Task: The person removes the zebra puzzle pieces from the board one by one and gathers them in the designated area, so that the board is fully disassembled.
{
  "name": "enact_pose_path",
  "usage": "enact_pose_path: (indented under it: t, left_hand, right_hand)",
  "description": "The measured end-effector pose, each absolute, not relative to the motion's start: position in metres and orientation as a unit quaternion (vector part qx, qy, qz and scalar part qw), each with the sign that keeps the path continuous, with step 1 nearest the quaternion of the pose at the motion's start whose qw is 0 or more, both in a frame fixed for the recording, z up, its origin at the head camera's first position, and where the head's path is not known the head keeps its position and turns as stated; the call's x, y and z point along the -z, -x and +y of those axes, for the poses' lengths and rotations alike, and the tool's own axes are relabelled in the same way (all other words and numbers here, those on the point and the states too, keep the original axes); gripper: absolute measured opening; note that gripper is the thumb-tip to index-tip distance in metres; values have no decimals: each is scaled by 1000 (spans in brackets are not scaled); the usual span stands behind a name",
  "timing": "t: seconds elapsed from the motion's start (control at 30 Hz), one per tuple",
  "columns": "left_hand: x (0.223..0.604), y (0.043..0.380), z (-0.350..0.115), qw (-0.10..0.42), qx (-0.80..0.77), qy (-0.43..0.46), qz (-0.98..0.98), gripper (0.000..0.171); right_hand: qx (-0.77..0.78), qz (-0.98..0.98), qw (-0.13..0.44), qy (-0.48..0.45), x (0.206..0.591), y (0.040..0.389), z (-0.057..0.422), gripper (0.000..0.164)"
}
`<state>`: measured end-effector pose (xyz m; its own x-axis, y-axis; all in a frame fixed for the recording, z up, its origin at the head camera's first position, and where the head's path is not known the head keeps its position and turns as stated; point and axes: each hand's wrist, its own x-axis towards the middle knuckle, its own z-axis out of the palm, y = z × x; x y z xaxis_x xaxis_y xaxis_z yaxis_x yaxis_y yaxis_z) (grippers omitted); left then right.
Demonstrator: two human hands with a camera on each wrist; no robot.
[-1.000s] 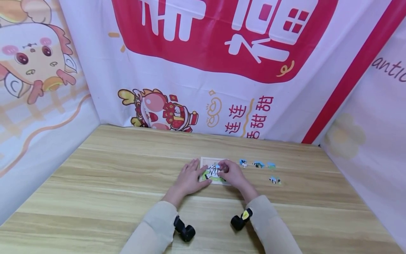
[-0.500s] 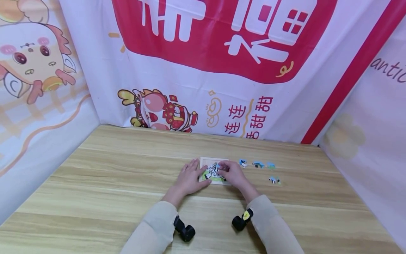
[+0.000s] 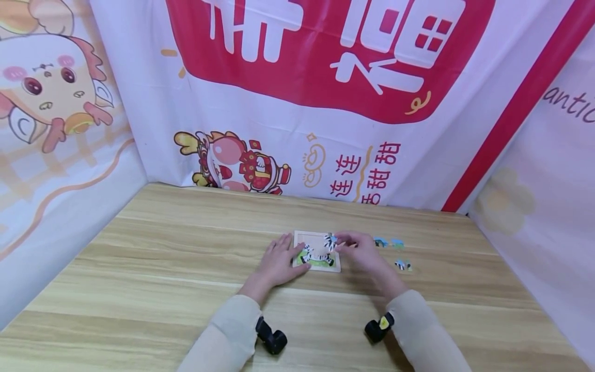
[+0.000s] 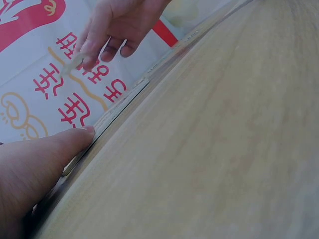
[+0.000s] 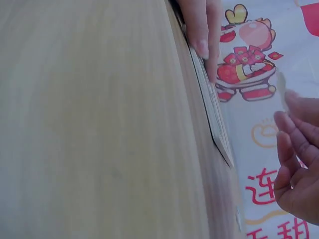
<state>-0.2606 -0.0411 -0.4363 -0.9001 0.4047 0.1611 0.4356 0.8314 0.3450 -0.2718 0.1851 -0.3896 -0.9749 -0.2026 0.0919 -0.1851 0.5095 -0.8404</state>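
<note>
A shallow puzzle board [image 3: 304, 232] with a pale rim lies on the table, showing zebra legs and green grass in its lower part. My left hand [image 3: 278, 262] rests on its left side, fingers spread and thumb at the front edge. My right hand [image 3: 364, 253] pinches a striped puzzle piece [image 3: 329, 242] with some blue, above the board's right back corner. Edge-on, the thin piece [image 5: 282, 89] stands clear of the board [image 5: 212, 109] in the right wrist view. In the left wrist view, the right hand [image 4: 122, 25] is raised above the board.
Loose puzzle pieces lie to the right: one dark and blue piece [image 3: 381, 242], a blue-green piece [image 3: 397, 242] and a striped piece [image 3: 400, 264]. The right hand covers the spot left of them. Printed cloth [image 3: 297, 124] hangs behind the wooden table [image 3: 162, 268].
My right hand has lifted off the board's middle and moved right with the striped piece, uncovering a pale gap in the picture. My left hand has stayed in place.
</note>
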Motion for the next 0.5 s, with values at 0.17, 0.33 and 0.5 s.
enact_pose_path:
  t: [0.17, 0.33, 0.5]
  left_hand:
    - [437, 261, -41, 42, 188, 219, -957, 65]
    - [436, 261, -40, 39, 192, 216, -957, 65]
    - [436, 260, -40, 39, 193, 215, -956, 65]
  right_hand:
    - [492, 864, 6, 107, 383, 267, 210, 29]
    - [504, 858, 0, 100, 382, 263, 237, 31]
    - [490, 864, -23, 115, 379, 258, 259, 33]
